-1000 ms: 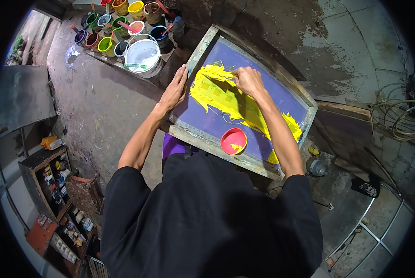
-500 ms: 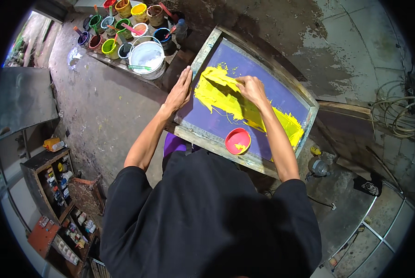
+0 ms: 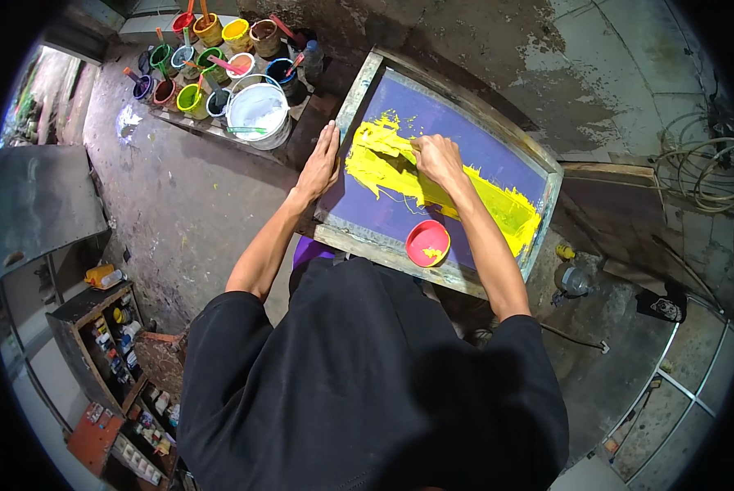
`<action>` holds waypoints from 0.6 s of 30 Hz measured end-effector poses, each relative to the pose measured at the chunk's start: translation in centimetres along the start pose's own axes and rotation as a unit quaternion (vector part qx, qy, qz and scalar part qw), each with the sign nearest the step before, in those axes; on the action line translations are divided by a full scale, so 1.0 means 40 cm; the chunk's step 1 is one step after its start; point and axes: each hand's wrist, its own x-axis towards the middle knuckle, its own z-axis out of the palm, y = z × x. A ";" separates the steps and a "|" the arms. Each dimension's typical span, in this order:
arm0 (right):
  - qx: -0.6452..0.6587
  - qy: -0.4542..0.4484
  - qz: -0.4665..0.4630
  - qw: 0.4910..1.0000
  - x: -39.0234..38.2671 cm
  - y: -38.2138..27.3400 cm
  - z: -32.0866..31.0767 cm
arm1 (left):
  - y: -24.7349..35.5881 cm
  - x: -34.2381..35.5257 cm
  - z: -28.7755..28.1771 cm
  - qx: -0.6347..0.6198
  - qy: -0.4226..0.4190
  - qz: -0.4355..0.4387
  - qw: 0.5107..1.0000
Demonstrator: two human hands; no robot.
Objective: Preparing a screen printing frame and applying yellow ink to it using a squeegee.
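The left grip (image 3: 318, 168) rests flattened along the left rail of the wooden frame (image 3: 355, 95), fingers straight and together, the left forearm (image 3: 267, 244) slanting up outside it. The right grip (image 3: 439, 160) is curled over the frame's interior, the right forearm (image 3: 491, 250) crossing its near rail.

- Uneven light: the paint (image 3: 510, 214) and bucket (image 3: 260, 106) look vivid and bright, the shelves (image 3: 109, 348) dim.
- Pale daylight washes out the opening (image 3: 51, 94) at upper left.
- A whitish patch (image 3: 127, 120) shines on the floor (image 3: 195, 192); glare or a stain, I cannot tell which.
- A rounded, dark shadow covers the lower right of the shirt (image 3: 318, 360), suggesting light from above; a darker band lies beyond the frame (image 3: 354, 98).
- Fisheye bending bows the frame's far edge; the corners are black.
- Cables (image 3: 698, 176) near the rim look soft; the middle is sharper.
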 end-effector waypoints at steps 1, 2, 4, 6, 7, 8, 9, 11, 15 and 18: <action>-0.020 -0.010 -0.002 1.000 0.007 -0.005 -0.001 | 0.000 0.000 -0.001 -0.001 0.002 0.000 1.000; -0.019 -0.010 0.000 1.000 0.010 -0.008 -0.002 | -0.002 0.001 -0.002 -0.001 0.003 0.000 1.000; -0.002 -0.003 -0.004 1.000 0.014 -0.013 -0.006 | -0.009 0.004 -0.008 -0.002 0.000 0.004 1.000; 0.006 0.000 -0.007 1.000 0.020 -0.012 -0.004 | -0.013 0.004 -0.014 -0.003 -0.002 0.006 1.000; 0.020 0.006 -0.008 1.000 0.024 -0.006 0.000 | -0.014 0.005 -0.016 -0.003 -0.003 0.007 1.000; 0.035 0.011 -0.009 0.999 0.027 0.003 0.006 | -0.015 0.008 -0.016 -0.003 -0.003 0.006 1.000; 0.049 0.017 -0.010 0.999 0.028 0.007 0.011 | -0.015 0.010 -0.016 -0.002 -0.004 0.005 1.000; 0.062 0.015 -0.003 0.998 0.025 0.018 0.026 | -0.016 0.011 -0.016 -0.003 -0.005 0.005 1.000; 0.089 0.016 0.013 0.996 0.022 0.022 0.058 | -0.016 0.010 -0.018 -0.003 -0.001 0.013 1.000; 0.092 0.025 0.019 0.995 0.018 0.001 0.075 | -0.015 0.011 -0.023 -0.002 0.000 0.009 1.000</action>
